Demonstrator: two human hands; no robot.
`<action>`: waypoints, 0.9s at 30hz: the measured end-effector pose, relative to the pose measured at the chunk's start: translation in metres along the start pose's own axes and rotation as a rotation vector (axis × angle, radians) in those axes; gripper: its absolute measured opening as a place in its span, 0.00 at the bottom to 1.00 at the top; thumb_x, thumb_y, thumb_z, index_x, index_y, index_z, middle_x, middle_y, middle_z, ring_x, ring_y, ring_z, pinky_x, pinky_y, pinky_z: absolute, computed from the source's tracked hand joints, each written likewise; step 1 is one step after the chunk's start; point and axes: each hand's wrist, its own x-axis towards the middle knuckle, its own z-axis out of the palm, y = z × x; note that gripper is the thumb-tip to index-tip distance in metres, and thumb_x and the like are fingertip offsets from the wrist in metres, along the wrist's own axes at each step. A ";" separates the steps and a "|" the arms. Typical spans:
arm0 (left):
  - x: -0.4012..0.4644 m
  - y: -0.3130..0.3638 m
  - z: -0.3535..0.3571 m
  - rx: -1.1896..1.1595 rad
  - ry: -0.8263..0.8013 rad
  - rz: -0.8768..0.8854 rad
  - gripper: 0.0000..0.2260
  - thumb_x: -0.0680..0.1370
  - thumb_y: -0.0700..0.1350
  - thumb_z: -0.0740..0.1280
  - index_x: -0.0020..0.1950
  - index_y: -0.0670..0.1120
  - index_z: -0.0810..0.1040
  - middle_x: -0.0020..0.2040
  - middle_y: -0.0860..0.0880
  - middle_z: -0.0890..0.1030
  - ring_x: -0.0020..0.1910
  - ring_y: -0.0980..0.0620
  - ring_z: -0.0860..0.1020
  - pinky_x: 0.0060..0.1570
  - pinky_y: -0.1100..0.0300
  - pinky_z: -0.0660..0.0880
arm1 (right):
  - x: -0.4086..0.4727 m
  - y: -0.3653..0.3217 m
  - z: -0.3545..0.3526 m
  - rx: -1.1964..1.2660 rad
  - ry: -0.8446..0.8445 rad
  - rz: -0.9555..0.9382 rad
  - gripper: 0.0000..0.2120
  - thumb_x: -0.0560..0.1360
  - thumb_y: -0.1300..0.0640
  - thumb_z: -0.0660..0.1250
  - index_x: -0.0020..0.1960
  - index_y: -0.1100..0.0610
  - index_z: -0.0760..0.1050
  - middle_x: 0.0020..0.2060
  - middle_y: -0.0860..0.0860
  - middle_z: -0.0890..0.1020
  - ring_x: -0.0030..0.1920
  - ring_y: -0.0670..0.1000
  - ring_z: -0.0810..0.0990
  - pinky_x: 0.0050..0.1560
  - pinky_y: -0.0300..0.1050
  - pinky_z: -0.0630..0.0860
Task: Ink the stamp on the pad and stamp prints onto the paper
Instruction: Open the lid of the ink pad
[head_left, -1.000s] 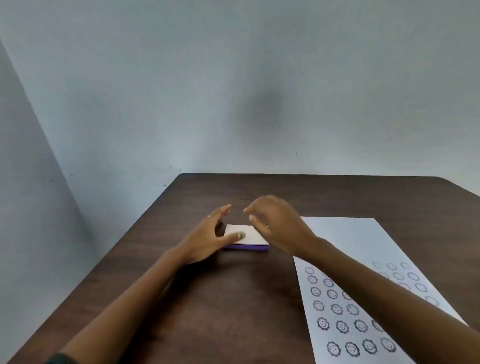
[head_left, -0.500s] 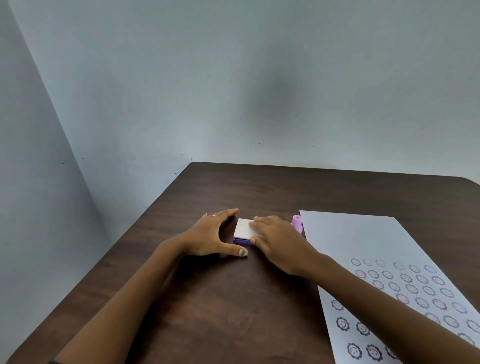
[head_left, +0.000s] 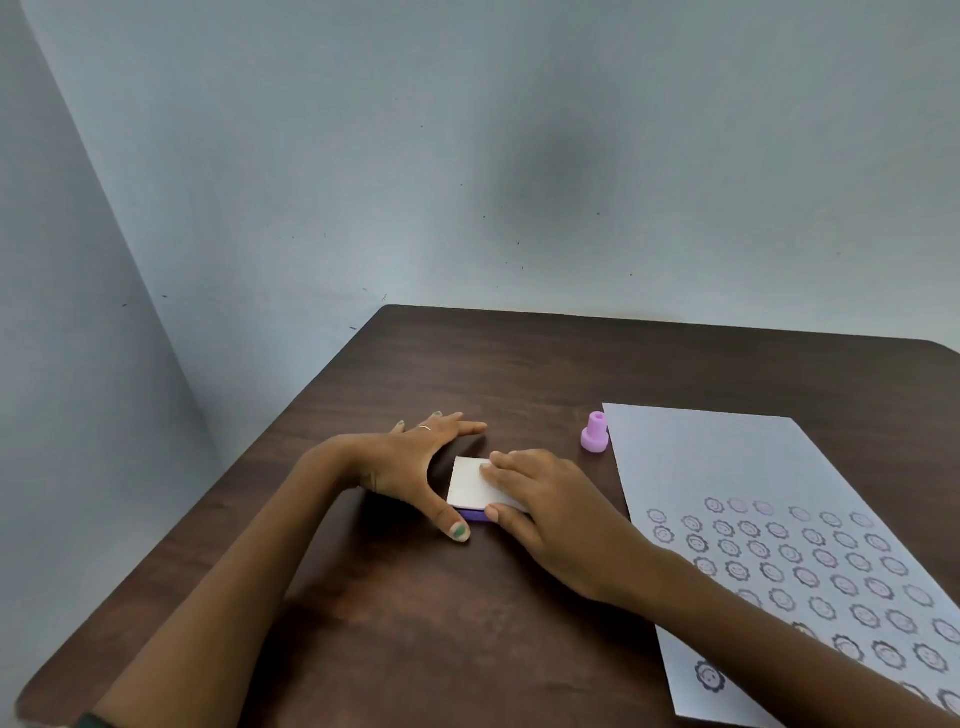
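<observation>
A small ink pad (head_left: 470, 486) with a white lid and purple base lies shut on the dark wooden table (head_left: 467, 374). My right hand (head_left: 550, 509) rests on its lid, fingers on top and thumb at the front edge. My left hand (head_left: 415, 467) lies spread on the table against the pad's left side, thumb at its front corner. A small purple stamp (head_left: 595, 433) stands upright and free, beside the top left corner of the white paper (head_left: 711, 457). Several rows of round smiley prints cover the paper's lower part.
The table stands in a corner, with a pale wall behind (head_left: 519, 156) and another on the left. The table's left edge runs diagonally close to my left forearm.
My right hand has come down from above the pad onto its lid. My left hand has flattened beside the pad. The view has shifted, and the purple stamp now shows.
</observation>
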 end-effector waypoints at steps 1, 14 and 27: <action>0.000 0.000 0.000 0.005 -0.008 0.000 0.51 0.64 0.61 0.76 0.76 0.60 0.45 0.78 0.54 0.42 0.75 0.54 0.36 0.72 0.44 0.34 | -0.001 -0.001 0.000 -0.001 -0.005 -0.004 0.22 0.77 0.46 0.55 0.70 0.52 0.62 0.71 0.50 0.66 0.69 0.48 0.61 0.67 0.44 0.59; -0.002 -0.001 0.001 -0.080 -0.017 0.024 0.41 0.61 0.61 0.77 0.69 0.63 0.60 0.78 0.54 0.45 0.75 0.54 0.37 0.72 0.44 0.33 | 0.018 0.065 -0.048 0.047 0.098 0.400 0.13 0.73 0.58 0.66 0.57 0.58 0.76 0.57 0.57 0.78 0.56 0.55 0.74 0.55 0.45 0.68; -0.003 0.000 0.001 -0.064 -0.012 0.003 0.37 0.58 0.64 0.76 0.62 0.61 0.64 0.78 0.54 0.48 0.76 0.54 0.41 0.73 0.44 0.36 | -0.013 0.031 -0.044 0.152 0.038 0.303 0.11 0.73 0.58 0.66 0.55 0.56 0.78 0.52 0.54 0.83 0.45 0.47 0.77 0.48 0.35 0.70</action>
